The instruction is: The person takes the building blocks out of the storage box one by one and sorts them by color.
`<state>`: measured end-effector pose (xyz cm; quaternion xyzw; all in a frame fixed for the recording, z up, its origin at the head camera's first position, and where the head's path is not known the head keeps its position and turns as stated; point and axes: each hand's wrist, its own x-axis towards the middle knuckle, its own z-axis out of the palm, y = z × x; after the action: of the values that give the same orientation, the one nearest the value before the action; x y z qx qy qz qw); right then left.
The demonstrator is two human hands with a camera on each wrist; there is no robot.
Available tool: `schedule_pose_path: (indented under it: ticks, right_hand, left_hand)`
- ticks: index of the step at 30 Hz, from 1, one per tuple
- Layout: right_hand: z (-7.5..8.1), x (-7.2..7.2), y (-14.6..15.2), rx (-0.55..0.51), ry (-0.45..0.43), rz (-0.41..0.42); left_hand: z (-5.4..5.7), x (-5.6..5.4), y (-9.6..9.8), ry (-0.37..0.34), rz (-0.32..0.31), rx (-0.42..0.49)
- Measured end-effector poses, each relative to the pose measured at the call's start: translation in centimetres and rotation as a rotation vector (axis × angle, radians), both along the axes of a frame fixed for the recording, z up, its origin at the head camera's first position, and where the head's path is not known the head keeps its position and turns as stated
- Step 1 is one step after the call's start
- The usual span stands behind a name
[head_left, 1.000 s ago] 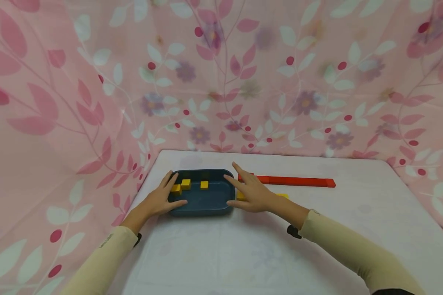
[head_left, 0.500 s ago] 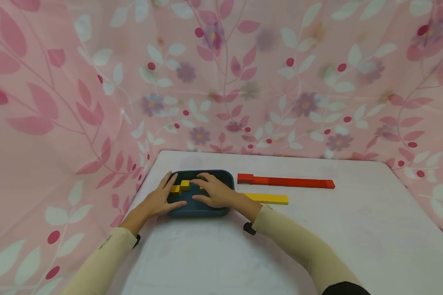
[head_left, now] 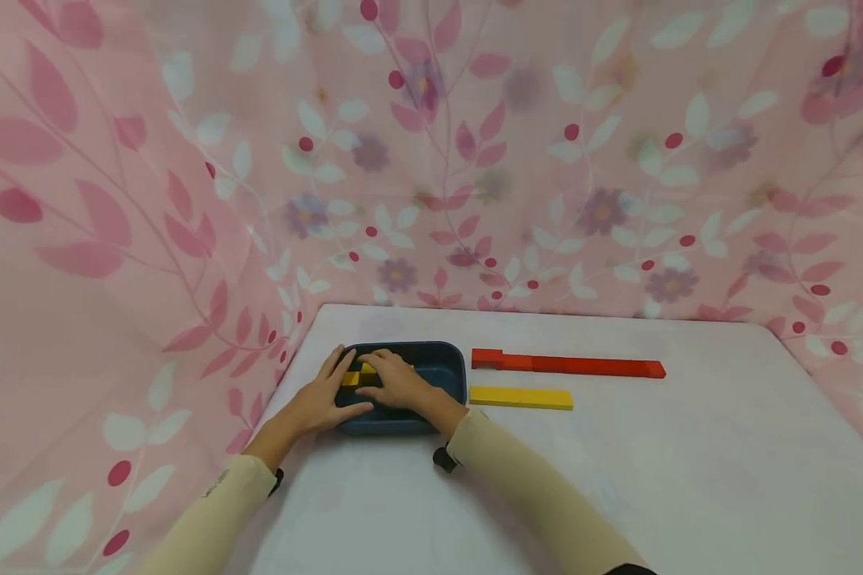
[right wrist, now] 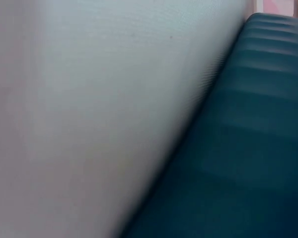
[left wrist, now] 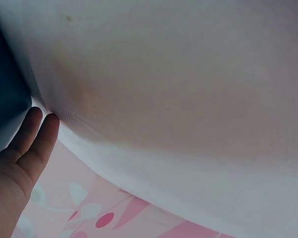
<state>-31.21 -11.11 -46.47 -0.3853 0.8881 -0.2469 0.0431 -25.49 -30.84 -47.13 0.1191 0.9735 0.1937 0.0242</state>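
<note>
A dark blue tray (head_left: pixel 403 427) sits at the left of the white table. My left hand (head_left: pixel 320 402) rests along its left end, fingers straight toward the far corner and thumb by the near rim. In the left wrist view, two straight fingers (left wrist: pixel 42 141) lie against the tray's outer side. Inside the tray are yellow cubes, one cube (head_left: pixel 350 378) close to the left hand. My right hand (head_left: pixel 397 382) reaches over the tray, thumb and fingers spread apart around another yellow cube (head_left: pixel 368 368). A bit of yellow shows behind that hand.
To the right of the tray lies a flat yellow bar (head_left: pixel 521 398). Behind it stretches a long red row of blocks (head_left: pixel 582 366), raised at its left end. Pink floral cloth (head_left: pixel 546 200) hangs behind and left of the white table (head_left: pixel 690 463).
My right hand has moved left from the tray's right end to the cubes inside, uncovering the yellow bar. My left hand stays at the tray's left end. The head view has shifted slightly.
</note>
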Motion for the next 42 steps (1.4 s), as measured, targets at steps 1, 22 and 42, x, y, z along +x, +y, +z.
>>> schedule_pose_path:
  ticks: [1,22,42]
  right_hand:
    - [-0.2,0.0,0.0,0.003,-0.008,-0.013]
    - [-1.7,0.0,-0.5,0.078,0.052,-0.087]
    - [-1.9,-0.3,-0.4,0.125,-0.008,-0.024]
  left_hand:
    - [-0.1,0.1,0.1,-0.003,-0.002,0.006]
    - [-0.7,0.3,0.1,0.012,0.018,0.021]
    - [-0.4,0.1,0.1,0.02,0.014,0.027]
